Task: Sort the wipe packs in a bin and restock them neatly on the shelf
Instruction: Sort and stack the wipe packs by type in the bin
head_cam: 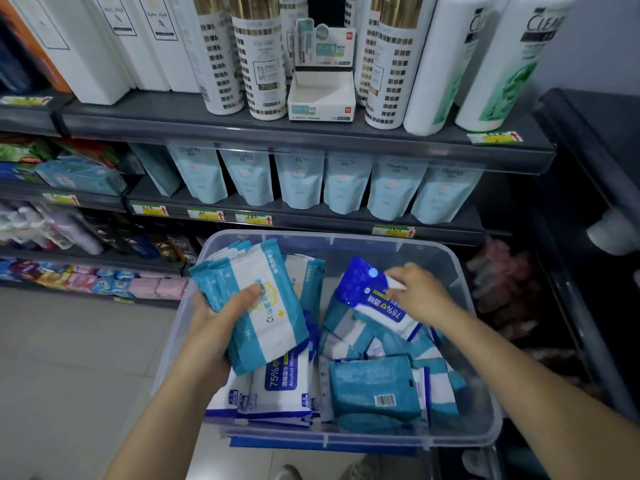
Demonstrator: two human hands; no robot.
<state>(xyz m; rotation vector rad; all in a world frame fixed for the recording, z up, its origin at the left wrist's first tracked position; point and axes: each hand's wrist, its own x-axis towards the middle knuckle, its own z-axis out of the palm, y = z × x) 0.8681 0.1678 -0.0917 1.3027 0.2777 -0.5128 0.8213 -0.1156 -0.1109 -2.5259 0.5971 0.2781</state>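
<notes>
Now the left hand (221, 315) is gripping a thick stack of teal packs (258, 306), thumb across the top, while the right hand (417, 292) is pinching one blue pack (372, 296) over the clear bin (464, 271). I think the glossy, soft, flat pouches could be sliding out of the overfull stack.

hands (221, 317) gripping wipe packs (266, 317), bin (460, 268)
</notes>
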